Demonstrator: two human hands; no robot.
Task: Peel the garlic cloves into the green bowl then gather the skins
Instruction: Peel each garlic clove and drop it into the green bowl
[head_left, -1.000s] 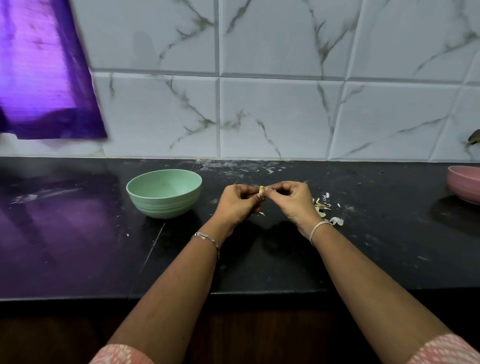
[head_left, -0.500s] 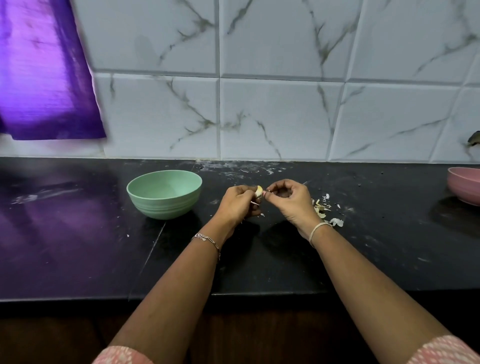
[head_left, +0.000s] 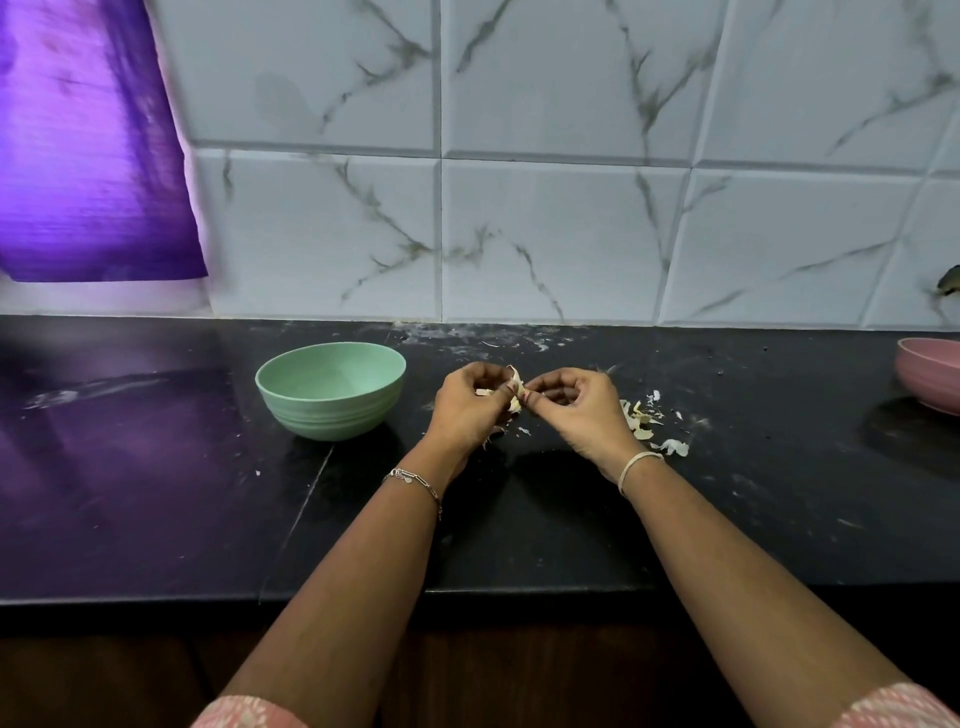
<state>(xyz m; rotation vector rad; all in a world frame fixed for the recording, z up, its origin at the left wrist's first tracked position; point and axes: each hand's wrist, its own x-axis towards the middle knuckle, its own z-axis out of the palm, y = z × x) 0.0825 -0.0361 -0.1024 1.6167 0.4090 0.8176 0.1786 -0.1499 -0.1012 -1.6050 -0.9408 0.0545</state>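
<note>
Both hands meet over the black tabletop (head_left: 156, 493), just right of the green bowl (head_left: 327, 413). The left hand (head_left: 467, 410) has its fingers curled round a garlic clove (head_left: 515, 404) and holds it above the surface. The right hand (head_left: 576, 410) pinches the pale skin at the clove's tip between thumb and forefinger, so the fingertips of the two hands touch. A small scrap of skin hangs below the left hand. Loose garlic skins (head_left: 644, 423) lie scattered on the tabletop just beside the right wrist, well apart from the green bowl. A chain bracelet (head_left: 413, 480) circles the left wrist and a pale band (head_left: 636, 465) the right. A pink bowl (head_left: 927, 382) sits at the far right edge, and a purple cloth (head_left: 88, 140) hangs against the marbled wall tiles (head_left: 561, 234) at upper left.
</note>
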